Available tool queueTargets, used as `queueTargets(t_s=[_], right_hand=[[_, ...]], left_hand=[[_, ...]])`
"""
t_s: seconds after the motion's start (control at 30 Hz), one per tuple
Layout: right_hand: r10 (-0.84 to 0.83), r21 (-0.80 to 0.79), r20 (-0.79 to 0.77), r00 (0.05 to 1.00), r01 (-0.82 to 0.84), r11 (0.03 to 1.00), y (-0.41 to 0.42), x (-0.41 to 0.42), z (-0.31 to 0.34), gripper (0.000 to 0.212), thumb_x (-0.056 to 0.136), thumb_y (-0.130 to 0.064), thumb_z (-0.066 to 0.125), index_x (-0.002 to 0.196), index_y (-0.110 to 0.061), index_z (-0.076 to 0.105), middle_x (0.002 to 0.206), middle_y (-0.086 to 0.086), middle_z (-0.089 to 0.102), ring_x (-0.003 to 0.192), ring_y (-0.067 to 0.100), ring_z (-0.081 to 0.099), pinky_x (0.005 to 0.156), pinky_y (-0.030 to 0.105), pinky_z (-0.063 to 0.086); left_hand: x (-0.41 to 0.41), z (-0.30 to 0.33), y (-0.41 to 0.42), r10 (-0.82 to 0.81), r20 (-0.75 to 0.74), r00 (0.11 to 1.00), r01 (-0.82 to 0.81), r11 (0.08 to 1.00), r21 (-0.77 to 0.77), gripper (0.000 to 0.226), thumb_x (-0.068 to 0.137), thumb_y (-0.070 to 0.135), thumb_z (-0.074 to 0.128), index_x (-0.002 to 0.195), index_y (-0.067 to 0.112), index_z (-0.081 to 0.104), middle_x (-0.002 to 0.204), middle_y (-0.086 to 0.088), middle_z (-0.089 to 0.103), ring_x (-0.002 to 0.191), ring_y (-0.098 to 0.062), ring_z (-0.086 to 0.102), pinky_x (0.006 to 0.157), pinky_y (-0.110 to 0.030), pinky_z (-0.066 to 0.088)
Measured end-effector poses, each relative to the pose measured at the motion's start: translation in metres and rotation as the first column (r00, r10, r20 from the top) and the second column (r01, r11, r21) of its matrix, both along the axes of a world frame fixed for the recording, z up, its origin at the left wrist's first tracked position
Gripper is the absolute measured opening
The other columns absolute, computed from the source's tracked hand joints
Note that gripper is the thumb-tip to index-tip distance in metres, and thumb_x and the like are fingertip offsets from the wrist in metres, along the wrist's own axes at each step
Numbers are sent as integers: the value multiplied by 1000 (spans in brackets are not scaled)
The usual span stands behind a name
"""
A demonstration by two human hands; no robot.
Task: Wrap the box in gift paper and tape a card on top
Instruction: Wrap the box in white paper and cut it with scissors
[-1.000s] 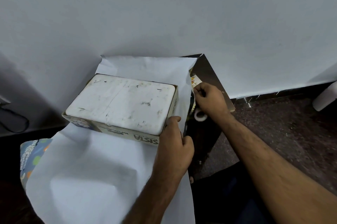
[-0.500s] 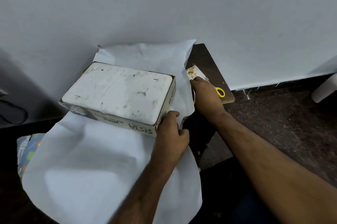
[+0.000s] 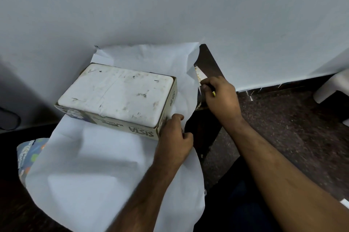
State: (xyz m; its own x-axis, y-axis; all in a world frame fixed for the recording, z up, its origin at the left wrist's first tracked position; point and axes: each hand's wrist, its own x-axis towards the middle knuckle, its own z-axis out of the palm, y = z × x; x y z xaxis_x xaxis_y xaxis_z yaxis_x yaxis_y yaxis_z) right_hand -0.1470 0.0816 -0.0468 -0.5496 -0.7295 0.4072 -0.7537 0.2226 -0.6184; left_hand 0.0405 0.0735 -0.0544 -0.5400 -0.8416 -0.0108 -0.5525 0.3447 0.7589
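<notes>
The right hand (image 3: pixel 222 97), which half a second ago lay flat over the yellow scissors on the dark table (image 3: pixel 208 60), is now raised slightly, its fingers (image 3: pixel 206 85) curled around a thin object with a yellow tip; what that object is cannot be told. The yellow scissor loop seen earlier is now hidden beneath this hand. The card (image 3: pixel 200 75) lies on the table just beyond the right fingertips, partly under the raised edge of the paper; contact with the hand cannot be told. The left hand (image 3: pixel 174 137) remains at the near right corner of the box (image 3: pixel 117 95), thumb against the box end, fingers pinching the white gift paper (image 3: pixel 85 165) beside that corner. The box rests unwrapped on the paper, which spreads under it, rises against the wall (image 3: pixel 170 5) behind, and hangs toward the viewer. The open-topped box holds a white foam block filling it flush to the rim. A patterned item (image 3: pixel 28 152) shows past the paper's left edge.
</notes>
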Motion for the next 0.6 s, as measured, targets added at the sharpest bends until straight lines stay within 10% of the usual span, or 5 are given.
queueTargets(t_s=[0.23,0.37,0.5,0.6], right_hand=[[-121,-31,281,952,135,990,38,-18,-10,10,95,-21,64,99,-21,74,91,-4,72,83,6,65,70,8,45],[-22,-8,341,940,27,1000,63,-43,-24,13,97,-26,66,92,-16,74,81,-2,73,74,5,62,69,21,49],[116,-12,175,978,-115,993,81,-58,-42,13,102,-22,61,96,-12,68,84,3,64,73,17,59,64,36,48],[157,90,-39,987,-153,984,99,-66,-73,11,102,-20,56,99,-11,60,90,0,55,74,19,55,63,37,47]], left_hand=[[-6,-6,17,-169,-4,986,163,960,-227,54,95,42,62,138,12,50,122,-7,49,111,-23,53,86,-36,51],[-38,-8,44,-316,-74,946,281,913,-297,37,98,21,58,134,12,55,121,-8,55,106,-23,60,82,-35,53],[-87,-52,61,-267,-43,963,270,941,203,34,94,10,63,127,7,61,114,-11,66,105,-26,64,92,-38,53],[-117,-86,57,125,-42,991,-50,653,755,29,95,3,61,124,-1,62,97,-14,68,78,-21,65,65,-22,51]])
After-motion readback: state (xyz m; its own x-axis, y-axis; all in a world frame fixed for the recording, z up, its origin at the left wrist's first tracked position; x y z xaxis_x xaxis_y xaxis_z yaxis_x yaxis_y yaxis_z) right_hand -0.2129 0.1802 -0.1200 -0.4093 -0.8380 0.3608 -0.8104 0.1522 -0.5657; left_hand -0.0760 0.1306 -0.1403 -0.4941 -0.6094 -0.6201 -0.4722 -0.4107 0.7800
